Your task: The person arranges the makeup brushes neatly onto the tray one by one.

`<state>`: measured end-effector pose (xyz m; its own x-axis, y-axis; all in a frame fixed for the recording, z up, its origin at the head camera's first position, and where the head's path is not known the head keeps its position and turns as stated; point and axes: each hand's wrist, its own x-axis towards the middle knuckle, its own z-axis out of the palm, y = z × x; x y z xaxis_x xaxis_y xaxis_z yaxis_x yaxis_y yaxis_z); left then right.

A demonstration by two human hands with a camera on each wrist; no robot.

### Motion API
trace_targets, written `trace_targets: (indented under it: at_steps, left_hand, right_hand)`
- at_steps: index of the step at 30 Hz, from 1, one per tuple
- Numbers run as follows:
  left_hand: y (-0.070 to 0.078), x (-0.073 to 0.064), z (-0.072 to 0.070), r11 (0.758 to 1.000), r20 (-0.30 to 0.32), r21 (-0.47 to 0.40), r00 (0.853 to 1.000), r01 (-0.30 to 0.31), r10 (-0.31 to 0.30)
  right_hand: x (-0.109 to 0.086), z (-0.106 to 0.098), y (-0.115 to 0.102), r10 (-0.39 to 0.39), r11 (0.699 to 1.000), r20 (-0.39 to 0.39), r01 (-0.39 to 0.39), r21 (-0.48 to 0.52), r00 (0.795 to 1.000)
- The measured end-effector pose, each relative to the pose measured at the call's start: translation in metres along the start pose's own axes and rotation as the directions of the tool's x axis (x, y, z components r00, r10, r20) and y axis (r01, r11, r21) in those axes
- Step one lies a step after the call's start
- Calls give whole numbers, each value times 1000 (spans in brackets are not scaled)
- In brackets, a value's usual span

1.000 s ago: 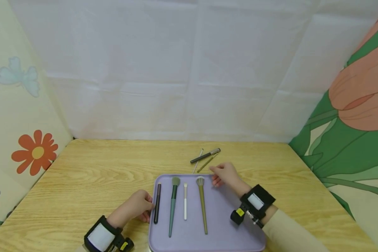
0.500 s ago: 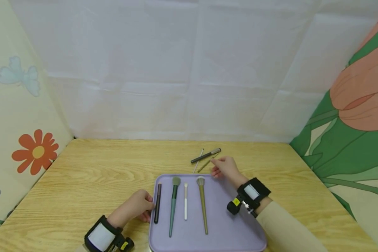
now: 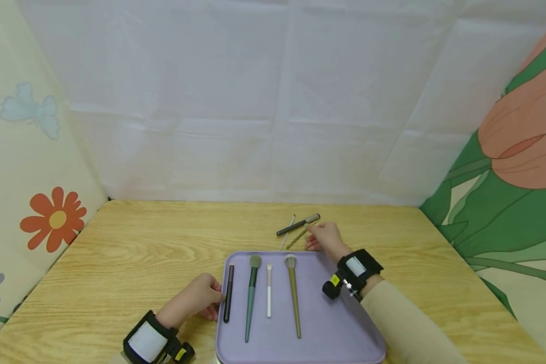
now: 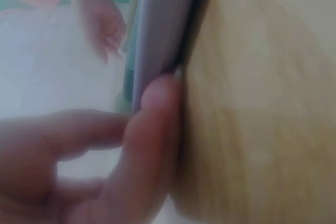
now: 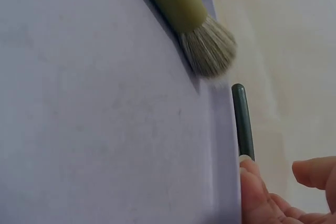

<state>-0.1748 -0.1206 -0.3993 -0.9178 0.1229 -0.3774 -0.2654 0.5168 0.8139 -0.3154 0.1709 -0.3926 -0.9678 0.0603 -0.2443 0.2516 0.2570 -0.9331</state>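
My left hand (image 3: 200, 298) holds the left rim of a lilac tray (image 3: 336, 333); in the left wrist view thumb and finger pinch its edge (image 4: 165, 19). Just past the tray's far edge, my right hand (image 3: 326, 237) reaches to a thin olive brush (image 3: 297, 239), fingertips right at its upper end. A black makeup brush (image 3: 296, 226) lies crossed over a thin white brush (image 3: 284, 239) beside it. From the right wrist, thumb and fingers stand apart near a dark handle (image 5: 242, 121).
Several makeup brushes lie in a row on the tray: a black one (image 3: 229, 293), a green one (image 3: 250, 303), a white one (image 3: 269, 293) and a large olive one (image 3: 293, 298). A white sheet (image 3: 273, 101) hangs behind the wooden table (image 3: 141, 253).
My right hand has moved away from me, off the tray's far corner to the thin olive brush. The left hand stays at the tray's rim.
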Motion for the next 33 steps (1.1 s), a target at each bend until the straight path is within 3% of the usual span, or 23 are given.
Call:
trace_targets:
  at_steps: [10, 22, 30, 33]
  left_hand:
    - [-1, 2, -2, 1000, 8, 16, 1000, 8, -8]
    - [-3, 4, -1, 1000, 20, 12, 999, 25, -25]
    - [-2, 3, 0, 1000, 11, 2, 1000, 22, -22]
    - [-2, 3, -1, 1000, 11, 4, 1000, 25, -25]
  right_hand:
    - [10, 4, -1, 27, 1000, 3, -27, -2, 1000]
    - [25, 11, -4, 68, 977, -66, -80, -199, 996]
    - [32, 15, -9, 56, 960, -43, -66, -271, 997]
    - [33, 18, -12, 42, 941, -39, -53, -333, 998]
